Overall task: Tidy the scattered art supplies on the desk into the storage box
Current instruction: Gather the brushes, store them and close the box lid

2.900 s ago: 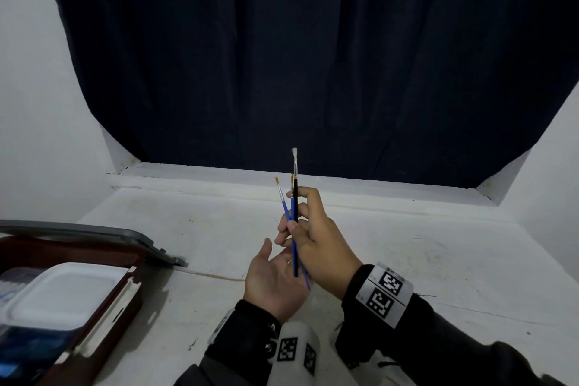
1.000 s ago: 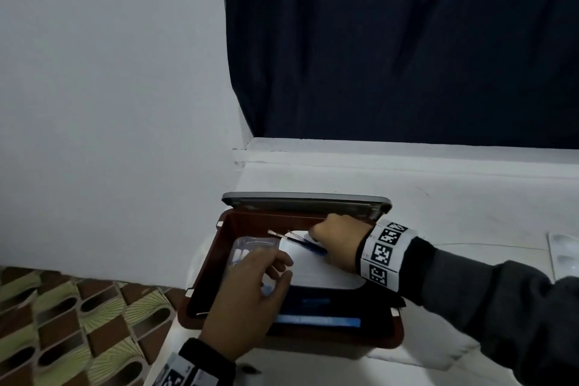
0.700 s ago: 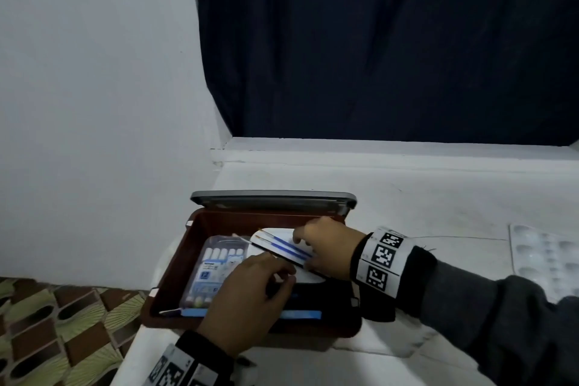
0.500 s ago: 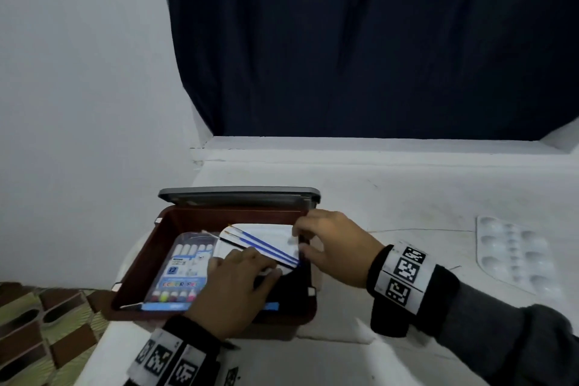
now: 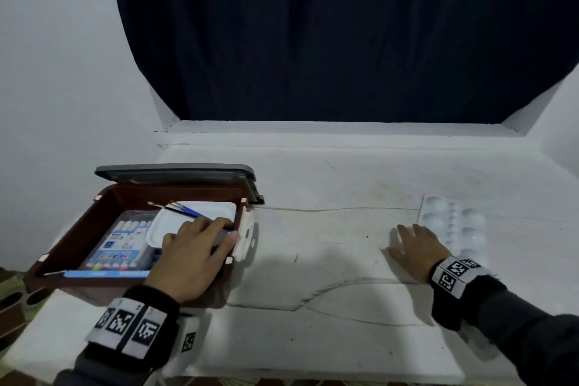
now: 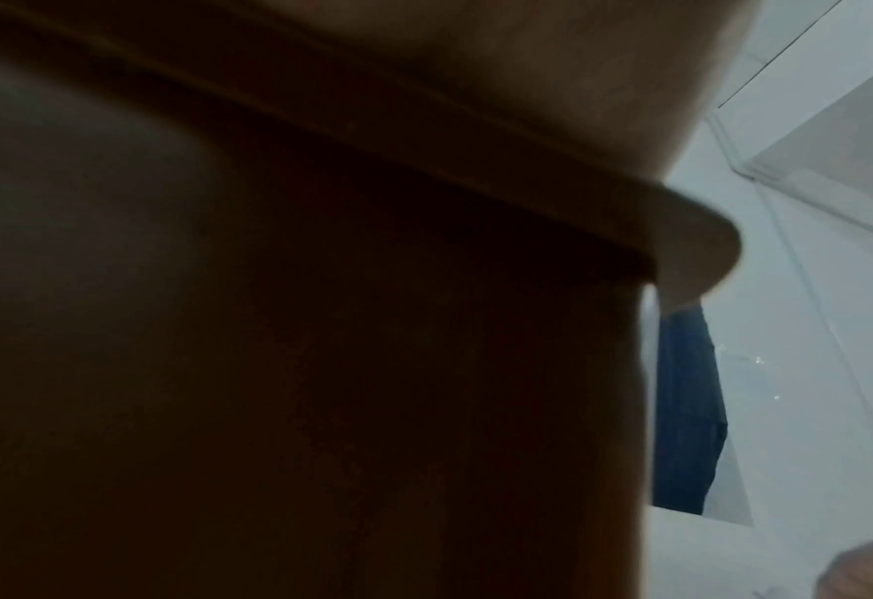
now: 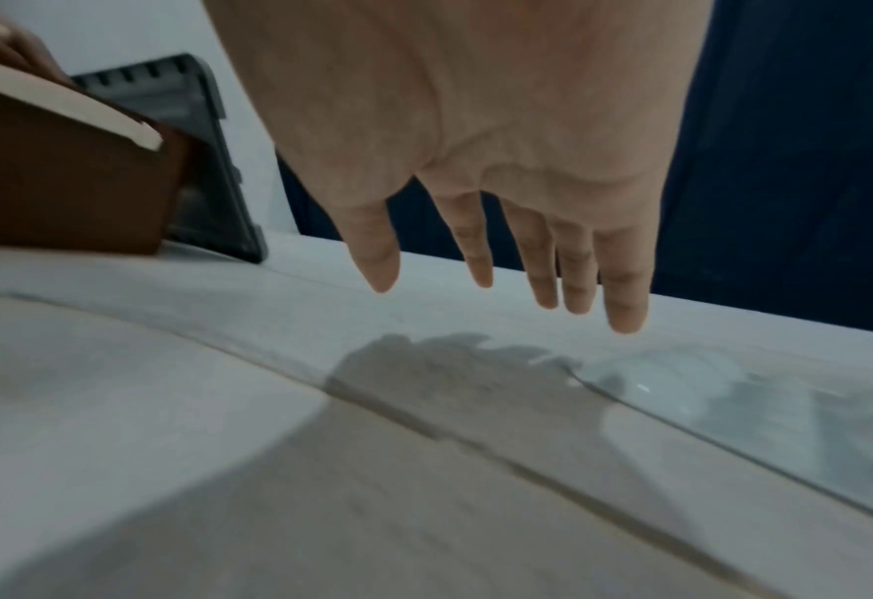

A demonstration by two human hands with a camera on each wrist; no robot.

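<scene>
Head view shows the storage box [image 5: 78, 229] at the left of the frame, lid [image 5: 175, 171] raised behind it, holding a marker set [image 5: 119, 244], a white tray [image 5: 213, 211] and the paintbrushes [image 5: 185, 210] lying across that tray. The left hand [image 5: 191, 257] rests inside the box, fingers loosely spread on the tray, gripping nothing I can make out. At the right, the right hand [image 5: 413, 247] hovers over the desk [image 5: 313, 244], fingers straight and apart, empty, just beside the clear paint palette [image 5: 454, 222], the supply left outside. The palette looks thin and slick, lying flat; fingertips may slide off its edge, or push it toward the desk's right rim. Stacked on the tray, it might roll the brushes or stop the lid closing
</scene>
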